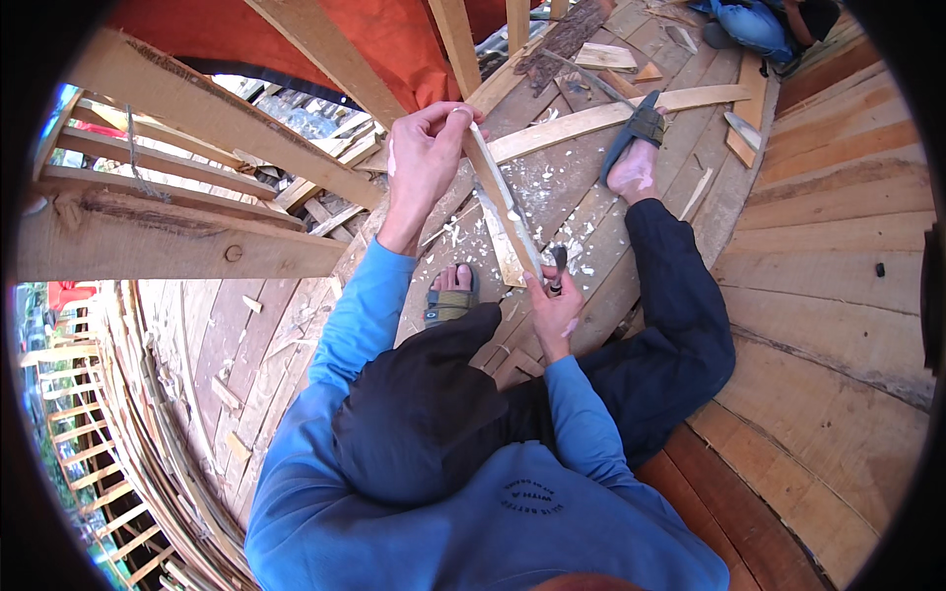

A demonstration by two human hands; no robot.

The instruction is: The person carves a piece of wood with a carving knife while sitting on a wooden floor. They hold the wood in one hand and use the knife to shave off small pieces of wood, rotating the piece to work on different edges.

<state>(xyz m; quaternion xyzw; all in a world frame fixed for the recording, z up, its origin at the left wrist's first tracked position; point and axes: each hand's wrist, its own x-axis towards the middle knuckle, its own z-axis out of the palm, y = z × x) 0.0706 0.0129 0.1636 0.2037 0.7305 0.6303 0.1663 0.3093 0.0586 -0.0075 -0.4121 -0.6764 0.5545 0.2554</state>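
A narrow strip of wood (500, 200) slants in front of me above the plank floor. My left hand (426, 158) is closed on its far upper end, thumb and fingers pinching it. At the near lower end, my right hand (556, 313) is closed round a small hand tool (560, 258) with a dark, flat end; its exact kind is hard to make out. The strip's near end meets the right thumb and fingers. Beneath the strip is a pale wood piece (501, 246), with many shavings (581, 229) scattered around it.
A long curved batten (581, 118) crosses the floor by my sandalled right foot (634, 169). Timber frames (187, 231) stand at left, a curved plank wall (828, 295) at right. Long thin strips (148, 394) lie at lower left. Another person (754, 28) is at the far right.
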